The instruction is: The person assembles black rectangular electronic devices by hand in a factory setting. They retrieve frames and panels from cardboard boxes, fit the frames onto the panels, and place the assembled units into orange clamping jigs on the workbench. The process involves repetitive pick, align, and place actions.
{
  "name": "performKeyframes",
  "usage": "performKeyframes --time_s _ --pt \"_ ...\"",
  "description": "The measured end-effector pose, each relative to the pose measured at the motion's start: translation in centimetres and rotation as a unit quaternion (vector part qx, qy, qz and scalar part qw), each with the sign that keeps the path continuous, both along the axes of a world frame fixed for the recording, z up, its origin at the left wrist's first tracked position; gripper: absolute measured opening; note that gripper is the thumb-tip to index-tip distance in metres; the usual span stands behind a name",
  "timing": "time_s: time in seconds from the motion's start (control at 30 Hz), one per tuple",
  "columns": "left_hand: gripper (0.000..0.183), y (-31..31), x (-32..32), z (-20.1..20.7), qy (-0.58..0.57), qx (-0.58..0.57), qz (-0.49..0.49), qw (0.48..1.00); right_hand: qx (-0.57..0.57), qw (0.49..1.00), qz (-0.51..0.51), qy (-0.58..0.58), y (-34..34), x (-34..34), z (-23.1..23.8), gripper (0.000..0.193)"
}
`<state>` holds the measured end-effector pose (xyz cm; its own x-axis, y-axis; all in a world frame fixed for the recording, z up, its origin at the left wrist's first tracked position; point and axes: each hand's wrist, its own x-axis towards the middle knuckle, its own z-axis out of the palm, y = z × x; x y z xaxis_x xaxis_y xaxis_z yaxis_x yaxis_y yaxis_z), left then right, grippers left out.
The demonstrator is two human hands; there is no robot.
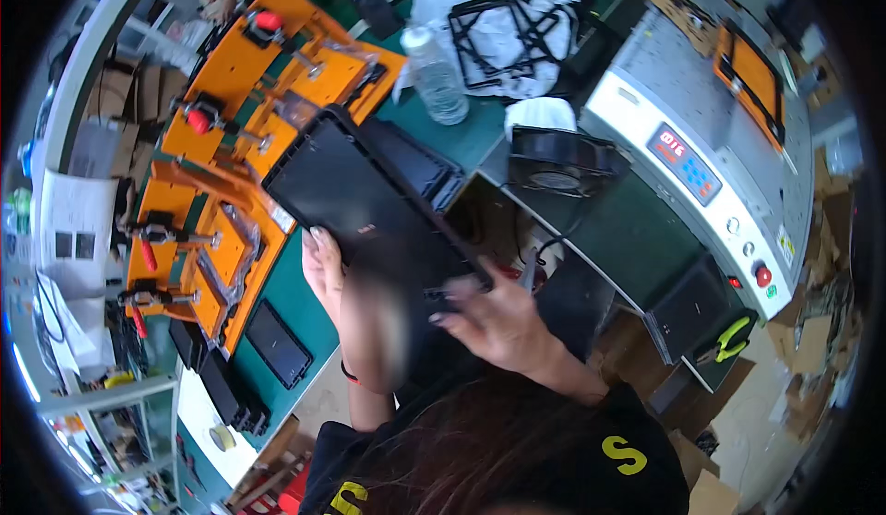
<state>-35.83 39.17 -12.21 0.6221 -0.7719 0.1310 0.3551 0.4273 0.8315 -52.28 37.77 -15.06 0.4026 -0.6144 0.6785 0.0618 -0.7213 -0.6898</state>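
A black rectangular plastic housing point(369, 206) with a raised rim is tilted in front of me, above the table's front edge. My left hand point(325, 270) is closed on its lower left edge, the fingertips showing on the near face. At the housing's lower right corner, my right hand point(498, 321) pinches the rim; its fingers are somewhat blurred. Just beyond the housing stands an orange fixture point(277, 146) with red-handled clamps. Part of a stack of black housings point(415, 160) shows behind the held one.
Another black housing point(279, 344) lies on the green table at left, near several dark parts point(226, 390). Farther back are a clear bottle point(434, 77), black frames on plastic wrap point(508, 44) and a small fan point(558, 164). A grey-white machine point(683, 155) with a red button stands right, near yellow-green pliers point(729, 338).
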Motion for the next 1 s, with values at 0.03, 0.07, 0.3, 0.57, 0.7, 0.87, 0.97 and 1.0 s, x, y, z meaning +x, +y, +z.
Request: performKeyframes --time_s 0.03,0.07,0.3,0.57,0.7,0.87,0.97,1.0 --pt "0.023 0.1 1.7 -0.8 0.021 0.021 0.001 1.0 -0.032 0.998 0.005 0.051 0.0 1.7 0.6 0.057" --pt "0.021 0.6 2.7 -1.3 0.031 0.015 -0.037 0.999 -0.064 0.993 0.009 0.1 -0.1 3.5 1.2 0.053" --pt "0.052 -2.5 10.2 -3.0 -0.096 -0.067 0.247 0.962 0.136 0.987 0.036 0.082 -2.0 9.3 1.2 0.035" --pt "0.043 -15.1 27.2 4.1 -0.769 -0.074 0.517 0.369 0.245 0.959 0.059 0.13 -2.7 10.9 2.2 0.022" --pt "0.038 -15.7 26.9 5.6 -0.767 -0.107 0.479 0.413 0.303 0.931 0.135 0.153 -2.2 11.8 1.0 0.019" --pt "0.024 -20.4 28.3 11.5 -0.593 -0.136 0.53 0.591 0.342 0.911 0.173 0.152 -1.8 14.8 -1.0 0.016" --pt "0.03 -20.9 34.9 16.4 -0.626 0.234 0.333 0.665 0.319 0.918 0.188 0.138 -2.0 16.8 -0.9 0.014" --pt "0.034 -22.2 43.9 15.4 -0.748 0.225 0.231 0.58 0.298 0.921 0.209 0.138 -2.1 17.7 -1.1 0.014"
